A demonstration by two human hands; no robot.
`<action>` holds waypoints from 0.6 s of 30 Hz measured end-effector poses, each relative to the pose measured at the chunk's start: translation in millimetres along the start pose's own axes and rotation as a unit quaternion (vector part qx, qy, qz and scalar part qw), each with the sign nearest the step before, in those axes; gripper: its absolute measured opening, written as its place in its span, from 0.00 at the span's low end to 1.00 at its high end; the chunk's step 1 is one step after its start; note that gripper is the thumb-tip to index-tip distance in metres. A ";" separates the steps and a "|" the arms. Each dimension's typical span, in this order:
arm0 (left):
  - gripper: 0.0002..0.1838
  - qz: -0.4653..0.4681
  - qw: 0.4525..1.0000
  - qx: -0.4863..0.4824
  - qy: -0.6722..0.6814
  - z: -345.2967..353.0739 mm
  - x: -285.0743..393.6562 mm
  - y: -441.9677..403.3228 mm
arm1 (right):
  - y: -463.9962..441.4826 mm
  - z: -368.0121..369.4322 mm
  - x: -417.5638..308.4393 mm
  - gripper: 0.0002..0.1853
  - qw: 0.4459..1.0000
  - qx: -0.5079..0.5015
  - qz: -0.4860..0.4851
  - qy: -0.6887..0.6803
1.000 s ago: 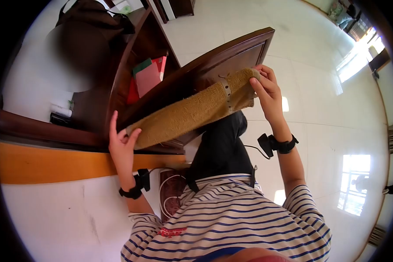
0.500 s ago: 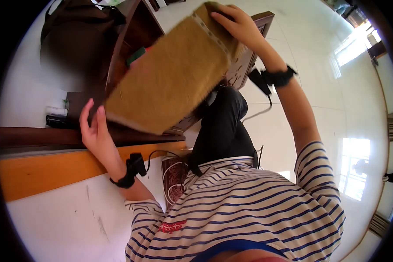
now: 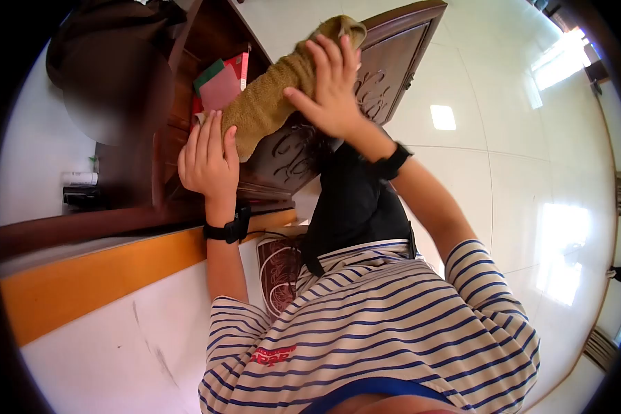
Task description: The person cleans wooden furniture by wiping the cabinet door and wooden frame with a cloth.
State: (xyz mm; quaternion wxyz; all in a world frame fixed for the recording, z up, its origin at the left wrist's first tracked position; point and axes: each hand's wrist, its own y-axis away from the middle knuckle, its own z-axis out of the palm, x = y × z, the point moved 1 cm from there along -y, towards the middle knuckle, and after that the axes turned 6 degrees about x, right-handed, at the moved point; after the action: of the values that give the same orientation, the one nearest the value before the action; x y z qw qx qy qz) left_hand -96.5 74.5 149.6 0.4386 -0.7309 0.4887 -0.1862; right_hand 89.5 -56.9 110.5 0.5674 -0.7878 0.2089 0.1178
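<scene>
A brownish-olive towel (image 3: 262,103), gathered into a long narrow bundle, stretches slantwise between my hands in front of the open cabinet. At its near left end is my left hand (image 3: 210,162), its fingers over the end and its thumb along the side, closed on the cloth. Towards the far end my right hand (image 3: 332,93) lies on top with fingers spread and thumb stretched out. Beyond those fingertips the far end curls up in a loose fold. What supports the towel from below is hidden.
A dark wooden cabinet (image 3: 176,148) stands open, with pink, green and red flat items (image 3: 221,86) inside. Its carved door (image 3: 386,69) swings out over the tiled floor (image 3: 462,186). A dark brown bag (image 3: 110,41) and a small white bottle (image 3: 81,179) are at the left.
The towel, spread wide before, is now bunched into a narrow bundle. My left hand moved right and up onto its end; my right hand came down and left onto its top.
</scene>
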 end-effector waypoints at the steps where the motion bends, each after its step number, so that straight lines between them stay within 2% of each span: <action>1: 0.17 0.041 0.998 0.056 -0.006 3.2 1.3 4.7 | 16.0 11.1 -9.3 0.41 1.000 -0.002 0.020 -0.012; 4: 0.17 0.071 0.996 0.041 0.020 10.9 16.9 29.0 | 63.6 46.9 -34.8 0.42 0.996 0.009 0.065 -0.061; 5: 0.17 0.102 0.992 0.023 0.068 22.4 19.9 47.6 | 81.1 54.6 -39.0 0.41 0.992 0.002 0.086 -0.092; 6: 0.18 0.163 0.978 -0.008 0.128 30.6 26.5 61.1 | 103.5 63.4 -36.1 0.40 0.992 -0.065 0.084 -0.066; 7: 0.18 0.126 0.960 -0.073 0.238 44.7 30.9 79.2 | 126.4 73.4 -32.6 0.39 0.987 -0.129 0.082 -0.040; 8: 0.18 0.086 0.958 -0.084 0.261 55.2 32.0 100.0 | 146.0 78.9 -31.0 0.38 0.985 -0.118 0.116 -0.044; 9: 0.17 0.105 0.966 -0.111 0.209 58.3 33.5 116.5 | 164.6 81.3 -25.3 0.38 0.985 -0.114 0.120 -0.041; 11: 0.17 0.081 0.960 -0.151 0.222 71.3 37.7 143.6 | 198.8 89.1 -11.4 0.36 0.972 -0.225 0.057 0.027; 12: 0.17 0.084 0.958 -0.155 0.225 76.8 39.0 150.9 | 215.5 101.5 -4.1 0.36 0.972 -0.226 0.063 0.029; 14: 0.18 0.070 0.953 -0.211 0.204 86.8 43.7 164.0 | 244.5 124.5 12.5 0.33 0.906 -0.413 0.090 -0.008; 18: 0.18 0.085 0.969 -0.178 0.149 105.5 44.5 179.0 | 255.8 138.4 16.9 0.29 0.927 -0.348 0.137 0.007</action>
State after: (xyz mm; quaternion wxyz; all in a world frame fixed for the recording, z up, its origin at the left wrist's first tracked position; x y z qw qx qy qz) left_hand -101.0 59.3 -62.4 0.2378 -0.7170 0.6340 -0.1656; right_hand -6.8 1.6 -158.3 0.2344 -0.9004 0.2645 0.2539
